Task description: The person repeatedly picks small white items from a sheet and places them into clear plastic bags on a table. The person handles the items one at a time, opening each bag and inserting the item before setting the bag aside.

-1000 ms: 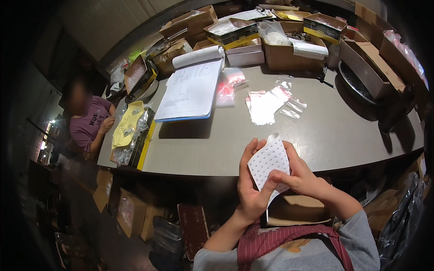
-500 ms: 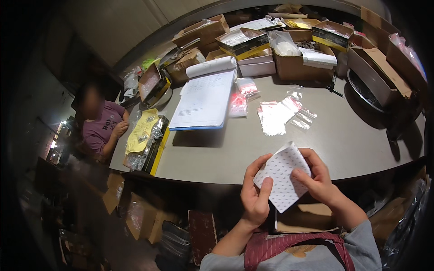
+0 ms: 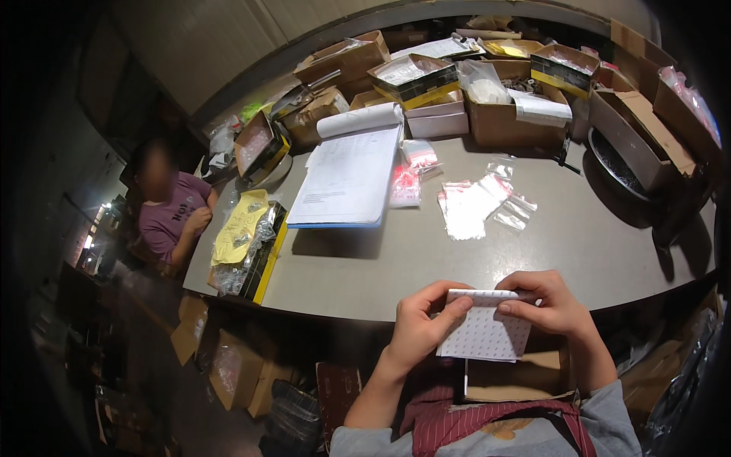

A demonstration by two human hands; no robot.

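Observation:
Both my hands hold a small white sheet covered in rows of dots, just below the grey table's near edge. My left hand grips its left side with the thumb on top. My right hand pinches its upper right edge. Below the sheet sits an open brown cardboard box at my lap.
On the table lie an open ledger with a blue cover, clear zip bags, and red-printed packets. Cardboard boxes line the far edge. A yellow-trimmed box of bagged parts sits left. Another person sits at the left end.
The dotted sheet has turned from upright to lying wide between my hands and has dropped lower, toward my lap. My view has shifted a little to the left.

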